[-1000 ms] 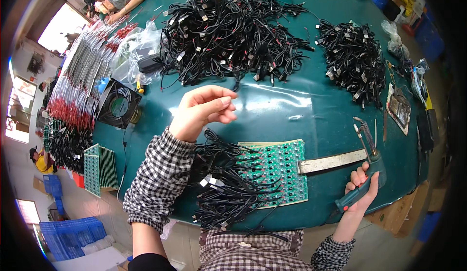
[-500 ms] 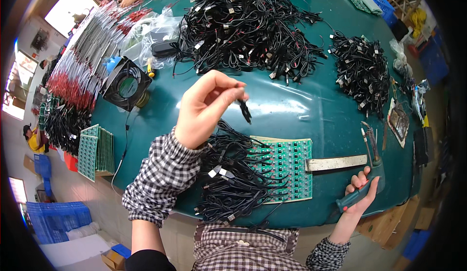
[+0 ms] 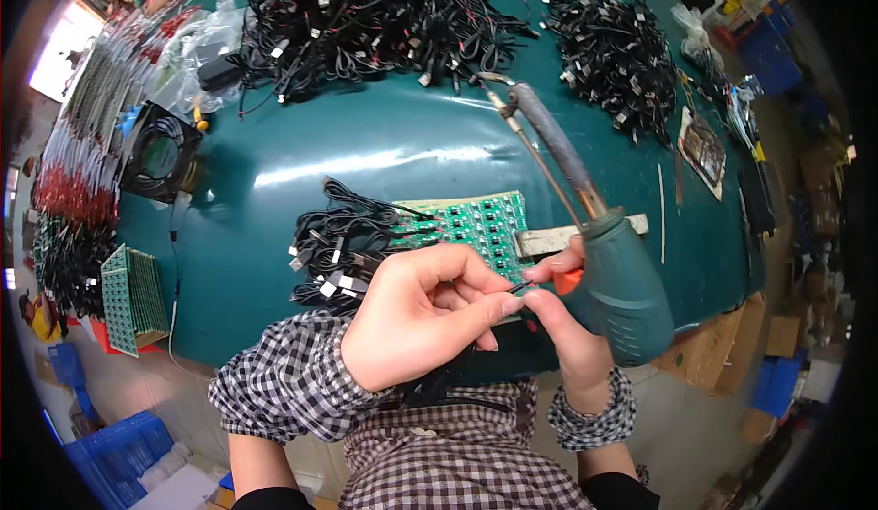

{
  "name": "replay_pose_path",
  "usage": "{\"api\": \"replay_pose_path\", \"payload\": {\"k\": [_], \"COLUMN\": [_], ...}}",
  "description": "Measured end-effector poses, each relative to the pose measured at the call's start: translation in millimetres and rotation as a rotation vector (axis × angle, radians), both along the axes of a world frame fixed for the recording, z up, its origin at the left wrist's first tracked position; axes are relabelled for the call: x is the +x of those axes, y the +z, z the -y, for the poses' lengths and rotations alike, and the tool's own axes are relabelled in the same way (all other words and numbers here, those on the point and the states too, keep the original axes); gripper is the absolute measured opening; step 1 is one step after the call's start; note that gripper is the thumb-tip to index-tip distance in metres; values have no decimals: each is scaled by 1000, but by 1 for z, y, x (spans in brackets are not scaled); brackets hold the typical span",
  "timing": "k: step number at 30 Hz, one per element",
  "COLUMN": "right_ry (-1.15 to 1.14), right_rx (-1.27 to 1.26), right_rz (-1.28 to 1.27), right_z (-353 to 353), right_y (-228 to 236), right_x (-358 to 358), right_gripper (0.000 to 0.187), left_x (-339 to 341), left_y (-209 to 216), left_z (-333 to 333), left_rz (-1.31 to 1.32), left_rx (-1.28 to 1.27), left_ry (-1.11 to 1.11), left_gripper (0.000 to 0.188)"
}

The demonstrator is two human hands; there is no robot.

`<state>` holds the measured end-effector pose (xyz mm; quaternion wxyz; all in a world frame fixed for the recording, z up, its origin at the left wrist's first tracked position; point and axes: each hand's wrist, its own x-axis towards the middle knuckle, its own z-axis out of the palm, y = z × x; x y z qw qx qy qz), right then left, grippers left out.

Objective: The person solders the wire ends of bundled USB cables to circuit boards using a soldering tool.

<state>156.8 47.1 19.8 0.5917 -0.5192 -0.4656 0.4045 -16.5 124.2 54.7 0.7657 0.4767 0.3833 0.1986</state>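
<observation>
1 blk cable (image 3: pixel 522 287), L hand (image 3: pixel 419 320) pinching it, R hand (image 3: pixel 580 349) gripping soldering gun (image 3: pixel 627 283)

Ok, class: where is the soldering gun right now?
In the head view, the soldering gun is right of centre at the right hand, its handle partly covering the metal strip, its tip pointing up-left.

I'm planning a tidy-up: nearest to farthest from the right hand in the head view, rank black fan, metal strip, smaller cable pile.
1. Metal strip, just beyond the right hand
2. Smaller cable pile, back right
3. Black fan, far left
</observation>
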Motion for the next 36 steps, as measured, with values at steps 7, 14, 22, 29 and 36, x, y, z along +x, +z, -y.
{"api": "replay_pose_path", "payload": {"k": [7, 14, 22, 29, 36], "right_ry": [-111, -222, -183, -133, -65], "right_rx": [-63, -160, -243, -156, -194], "right_rz": [-181, -434, -278, -379, -281], "right_z": [7, 15, 27, 25, 27], "right_y": [-6, -14, -11, -19, -19], "right_x": [-7, -12, -10, 1, 2], "right_gripper": [43, 44, 40, 40, 43], "left_x": [5, 9, 3, 5, 9], "left_y": [-25, -40, -24, -40, -28], "left_z": [13, 20, 22, 29, 34], "left_rz": [111, 245, -16, 36, -75], "left_rx": [-63, -231, 7, 564, 446], "left_ry": [12, 22, -36, 5, -44], "left_gripper": [12, 18, 14, 10, 7]}}
